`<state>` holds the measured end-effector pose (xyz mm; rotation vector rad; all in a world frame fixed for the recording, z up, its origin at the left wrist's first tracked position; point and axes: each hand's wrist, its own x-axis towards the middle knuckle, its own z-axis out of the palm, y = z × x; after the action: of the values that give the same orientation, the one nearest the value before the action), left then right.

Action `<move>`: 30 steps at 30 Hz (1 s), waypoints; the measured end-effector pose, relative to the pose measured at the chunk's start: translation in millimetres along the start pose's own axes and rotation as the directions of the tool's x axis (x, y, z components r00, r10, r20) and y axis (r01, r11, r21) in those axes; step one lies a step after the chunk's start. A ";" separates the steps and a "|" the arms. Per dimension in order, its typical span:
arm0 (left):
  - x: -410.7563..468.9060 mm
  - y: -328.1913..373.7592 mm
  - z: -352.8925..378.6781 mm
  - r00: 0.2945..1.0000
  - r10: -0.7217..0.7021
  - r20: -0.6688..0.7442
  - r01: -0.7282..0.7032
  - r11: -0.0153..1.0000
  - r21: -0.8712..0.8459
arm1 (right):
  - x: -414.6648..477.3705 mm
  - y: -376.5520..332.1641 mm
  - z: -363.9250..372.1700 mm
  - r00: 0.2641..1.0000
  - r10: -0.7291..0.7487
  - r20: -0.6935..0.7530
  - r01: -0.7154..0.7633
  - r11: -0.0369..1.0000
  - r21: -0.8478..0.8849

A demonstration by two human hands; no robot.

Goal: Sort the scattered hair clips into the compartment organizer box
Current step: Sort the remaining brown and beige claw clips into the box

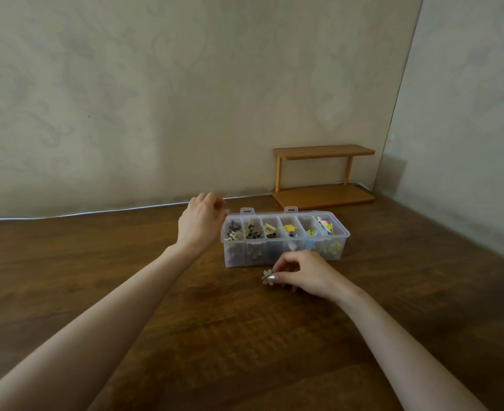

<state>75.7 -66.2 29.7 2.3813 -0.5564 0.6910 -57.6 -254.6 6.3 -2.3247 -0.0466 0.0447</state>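
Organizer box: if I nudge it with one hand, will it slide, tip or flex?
Probably slides rather than tips: the organizer box is long, low and flat on the smooth table. Likely light, being thin clear plastic holding small clips. Its walls may flex a little.

One box, six compartments, one loose clip.
One clear organizer box [244, 254] holds six compartments [281, 232] in a row, with two lid tabs [246, 209] on its far edge; one flower clip [267, 276] lies outside, near side; one two-tier wooden shelf [323, 173] stands far right.

home room | wooden table [126, 277] | small wooden shelf [323, 176] | plastered wall [155, 99]
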 end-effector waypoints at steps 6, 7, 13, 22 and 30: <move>-15.2 -4.7 -2.3 0.996 0.090 -0.014 -0.091 0.995 -0.050 | -4.9 -4.4 -2.9 0.998 -0.049 -0.050 0.052 0.997 0.063; -17.8 -4.3 -1.8 0.990 0.140 0.026 -0.139 0.990 -0.039 | -5.7 -4.7 -4.6 0.996 -0.059 -0.073 0.066 0.993 0.097; -23.8 -10.0 -1.3 0.935 0.308 0.178 -0.333 0.934 0.133 | -7.5 -4.2 -17.0 0.966 -0.063 -0.250 0.133 0.953 0.273; -17.8 -12.4 -1.3 0.889 0.309 0.338 -0.365 0.924 0.116 | 5.2 -9.3 -13.1 0.867 -0.081 -0.492 0.225 0.944 0.241; -27.1 -6.7 2.7 0.968 0.243 0.058 -0.242 0.970 -0.034 | 71.8 -36.2 -14.7 0.832 -0.291 -0.472 0.136 0.932 -0.336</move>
<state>59.1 -57.0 9.0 2.3383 -0.8894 0.7108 14.0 -237.1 41.5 -2.5299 -0.0483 -0.7504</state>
